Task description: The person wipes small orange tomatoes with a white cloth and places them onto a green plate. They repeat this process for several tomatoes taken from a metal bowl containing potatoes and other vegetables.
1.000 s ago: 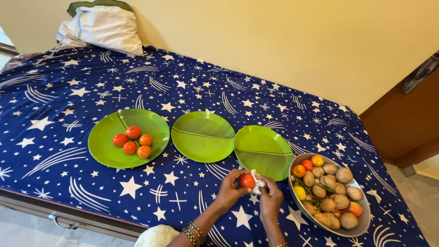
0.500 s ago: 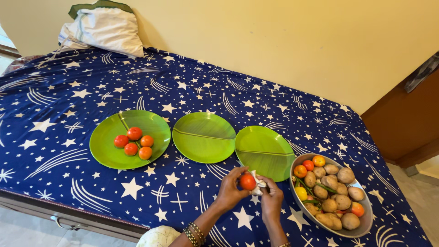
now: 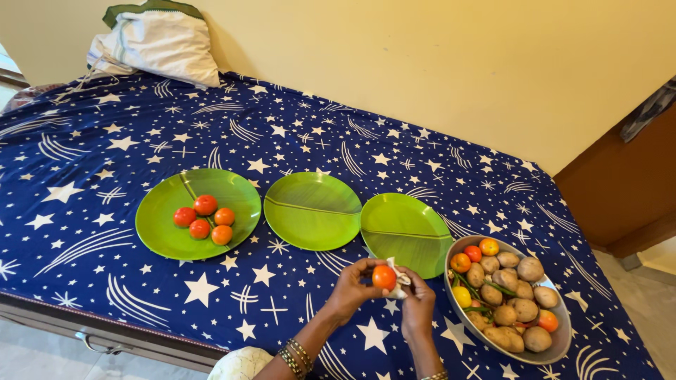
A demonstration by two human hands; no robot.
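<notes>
My left hand (image 3: pixel 352 288) holds a red-orange tomato (image 3: pixel 384 276) at its fingertips, just above the star-patterned blue bedsheet (image 3: pixel 105 141). My right hand (image 3: pixel 417 304) presses a small white cloth (image 3: pixel 400 280) against the tomato's right side. To the right lies an oval metal bowl (image 3: pixel 560 338) with potatoes, tomatoes and green beans. Three green leaf-shaped plates sit in a row beyond my hands: the left plate (image 3: pixel 162 236) carries several tomatoes (image 3: pixel 204 214), while the middle plate (image 3: pixel 312 210) and the right plate (image 3: pixel 405 232) are bare.
A white pillow (image 3: pixel 158 42) with a green edge lies at the far left corner against the yellow wall. A brown wooden door or cabinet (image 3: pixel 623 190) stands at the right. The bed's front edge with a metal handle (image 3: pixel 95 345) runs along the lower left.
The tomato has turned slightly in my fingers and shifted a little right; both hands stay together in the same place over the sheet.
</notes>
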